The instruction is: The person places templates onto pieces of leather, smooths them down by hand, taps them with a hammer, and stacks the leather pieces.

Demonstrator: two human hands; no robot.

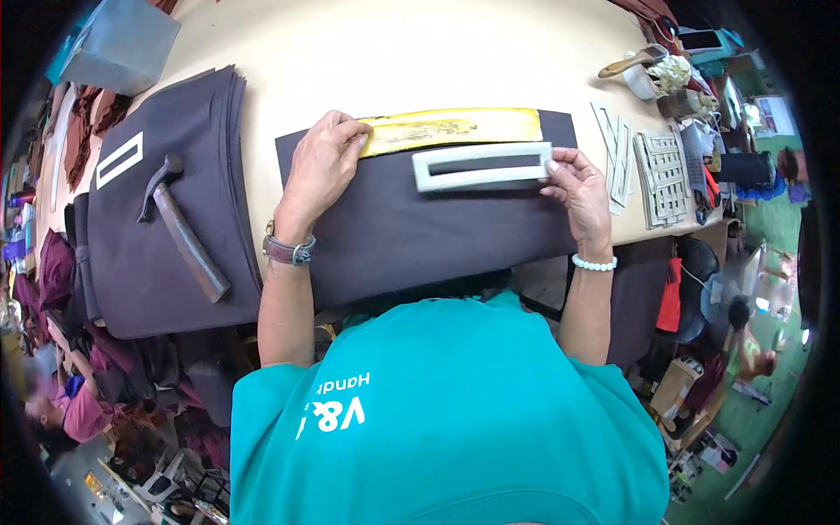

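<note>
smooth cream table (324, 52), right hand (579, 191) pinched on slotted rectangular frame (481, 153), left hand (322, 164) pinched on yellow strip (464, 129)

Locate the pale table (341, 52) beneath and beyond the grip. Note bright, soft light over the tabletop beyond the grip, with weaker light toward the outer edges. Well to the right of the grip, identify the green floor (779, 223) and a small spot of glare (763, 304). Below and left of the grip, find a patch of grey floor (80, 457) beside cluttered furniture, too blurred to name piece by piece.
</note>
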